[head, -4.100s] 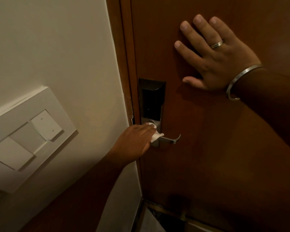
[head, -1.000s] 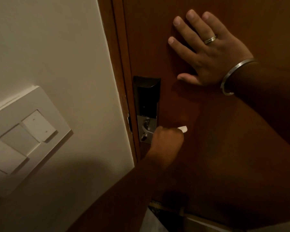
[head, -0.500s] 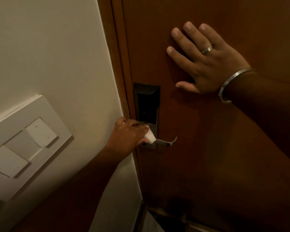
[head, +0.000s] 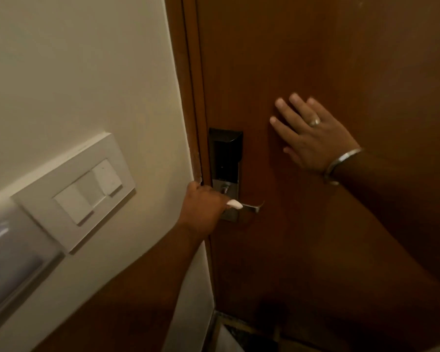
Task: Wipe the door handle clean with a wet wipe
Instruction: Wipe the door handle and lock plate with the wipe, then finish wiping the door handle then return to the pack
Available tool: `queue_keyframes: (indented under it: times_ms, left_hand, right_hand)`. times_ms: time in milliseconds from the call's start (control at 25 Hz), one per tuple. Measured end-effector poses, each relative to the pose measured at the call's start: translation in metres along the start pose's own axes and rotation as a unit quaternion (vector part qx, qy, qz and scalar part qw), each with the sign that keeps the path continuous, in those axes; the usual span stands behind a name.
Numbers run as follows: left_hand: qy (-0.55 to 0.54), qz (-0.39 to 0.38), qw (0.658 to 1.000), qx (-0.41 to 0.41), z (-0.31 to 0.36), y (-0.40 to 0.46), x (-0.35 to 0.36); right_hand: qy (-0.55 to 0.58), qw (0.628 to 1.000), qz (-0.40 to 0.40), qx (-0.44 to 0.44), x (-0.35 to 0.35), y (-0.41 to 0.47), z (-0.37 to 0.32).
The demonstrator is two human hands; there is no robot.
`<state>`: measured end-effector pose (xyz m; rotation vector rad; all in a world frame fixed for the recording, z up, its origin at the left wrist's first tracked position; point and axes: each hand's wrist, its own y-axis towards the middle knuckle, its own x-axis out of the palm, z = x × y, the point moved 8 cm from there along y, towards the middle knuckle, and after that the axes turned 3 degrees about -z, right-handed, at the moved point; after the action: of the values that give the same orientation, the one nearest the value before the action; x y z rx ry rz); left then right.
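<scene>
Smooth wooden door (head: 315,59); left hand (head: 203,203) pinches crumpled wipe (head: 234,204) on curved metal handle (head: 252,207).

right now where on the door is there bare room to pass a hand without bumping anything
Bare wood lies above the lock plate and right hand, and below the handle toward the floor. A narrower strip runs between lock plate and right hand. It is crowded at the handle's base, where the left hand presses the wipe.
</scene>
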<state>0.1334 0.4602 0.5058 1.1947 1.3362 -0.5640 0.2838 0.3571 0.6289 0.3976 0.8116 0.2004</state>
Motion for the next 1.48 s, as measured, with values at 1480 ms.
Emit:
queue_keyframes:
  times_ms: [1480]
  left_hand:
    - [-0.602,-0.341,0.712,-0.119,0.487,-0.234,0.36]
  right_hand:
    - [0.587,0.388,-0.324,0.633,0.271,-0.707,-0.28]
